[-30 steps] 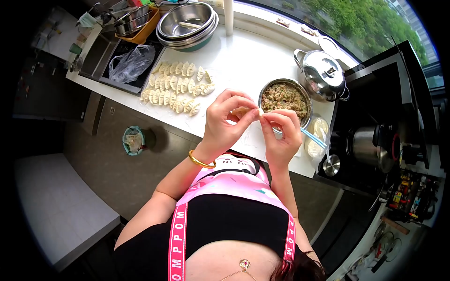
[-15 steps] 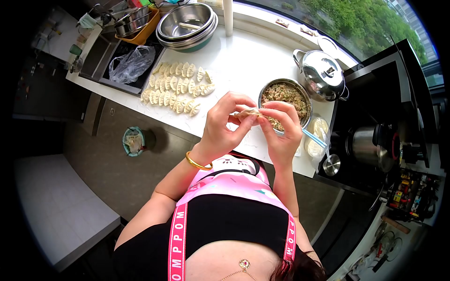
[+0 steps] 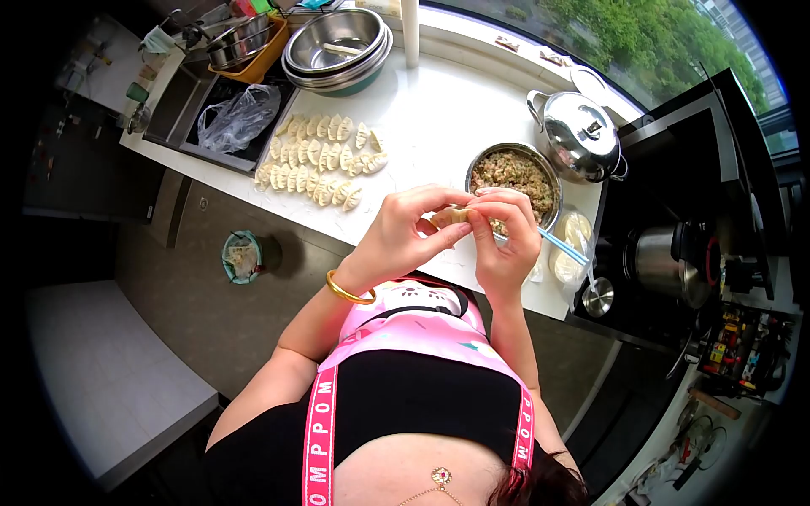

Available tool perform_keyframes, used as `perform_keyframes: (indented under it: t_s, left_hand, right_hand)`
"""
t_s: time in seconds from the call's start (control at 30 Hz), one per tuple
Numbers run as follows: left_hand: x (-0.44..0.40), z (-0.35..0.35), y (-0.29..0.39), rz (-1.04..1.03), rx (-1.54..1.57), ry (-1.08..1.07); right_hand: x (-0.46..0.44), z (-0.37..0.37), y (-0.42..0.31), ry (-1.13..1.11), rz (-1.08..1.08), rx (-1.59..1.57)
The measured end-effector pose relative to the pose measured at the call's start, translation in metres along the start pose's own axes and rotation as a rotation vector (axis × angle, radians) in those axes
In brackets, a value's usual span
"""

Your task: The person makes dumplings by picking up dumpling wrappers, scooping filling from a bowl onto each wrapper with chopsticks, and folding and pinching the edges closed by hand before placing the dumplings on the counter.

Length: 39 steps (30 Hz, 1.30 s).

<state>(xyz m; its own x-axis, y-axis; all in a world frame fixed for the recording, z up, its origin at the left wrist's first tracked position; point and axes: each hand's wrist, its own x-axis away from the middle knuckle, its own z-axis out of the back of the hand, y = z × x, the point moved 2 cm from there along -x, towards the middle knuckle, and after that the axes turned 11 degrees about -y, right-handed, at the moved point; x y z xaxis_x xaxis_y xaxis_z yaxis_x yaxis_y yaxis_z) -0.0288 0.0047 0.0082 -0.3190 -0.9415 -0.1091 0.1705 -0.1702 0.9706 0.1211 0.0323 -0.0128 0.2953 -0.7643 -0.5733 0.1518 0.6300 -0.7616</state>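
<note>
A pale, pleated dumpling (image 3: 450,217) is held up between both hands, over the front of the white counter. My left hand (image 3: 403,232) has its fingers and thumb closed around one side of it. On the other end, my right hand (image 3: 508,240) pinches the dough edge with thumb and fingertips. Fingers cover part of the dumpling. Just behind the right hand stands a metal bowl of minced filling (image 3: 513,173), with light-blue chopsticks (image 3: 564,245) sticking out toward the right. Rows of folded dumplings (image 3: 314,156) lie on the counter to the left.
A lidded steel pot (image 3: 582,135) stands behind the filling bowl, beside a bag of pale dough wrappers (image 3: 572,240). Stacked metal bowls (image 3: 337,51) sit at the back left, near a sink with a plastic bag (image 3: 239,118). The stove holds another pot (image 3: 666,261).
Both hands have dropped slightly toward me with the dumpling. The fingers have shifted along its edge, and the left wrist has turned a little.
</note>
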Motion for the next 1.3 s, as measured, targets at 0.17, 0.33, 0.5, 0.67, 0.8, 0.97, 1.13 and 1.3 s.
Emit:
perform_keyframes:
  t_s: [0.17, 0.33, 0.5, 0.67, 0.8, 0.97, 1.13, 1.3]
  left_hand:
    - [0.002, 0.001, -0.001, 0.096, 0.108, 0.037]
    - [0.002, 0.000, -0.002, 0.077, 0.159, 0.101]
    - [0.000, -0.001, -0.003, 0.039, 0.145, 0.123]
    - [-0.001, -0.002, -0.008, -0.008, 0.048, 0.158]
    - [-0.001, 0.000, -0.005, -0.068, -0.066, 0.151]
    - [-0.002, 0.001, -0.002, -0.089, -0.078, 0.140]
    - [-0.001, 0.001, 0.002, -0.021, 0.010, 0.141]
    - [-0.001, 0.002, 0.003, -0.040, -0.035, 0.075]
  right_hand:
    - [0.000, 0.005, 0.000, -0.052, -0.069, 0.020]
    - [0.005, 0.011, -0.001, 0.048, -0.163, -0.046]
    - [0.007, 0.010, -0.001, 0.072, -0.173, -0.059]
    - [0.007, 0.008, -0.004, 0.051, -0.144, -0.032]
    - [0.004, 0.007, -0.001, 0.010, -0.125, -0.050]
    - [-0.001, 0.006, -0.001, -0.026, -0.178, -0.111]
    - [-0.001, 0.002, -0.001, -0.052, -0.185, -0.122]
    - [-0.001, -0.002, 0.002, -0.002, -0.128, -0.119]
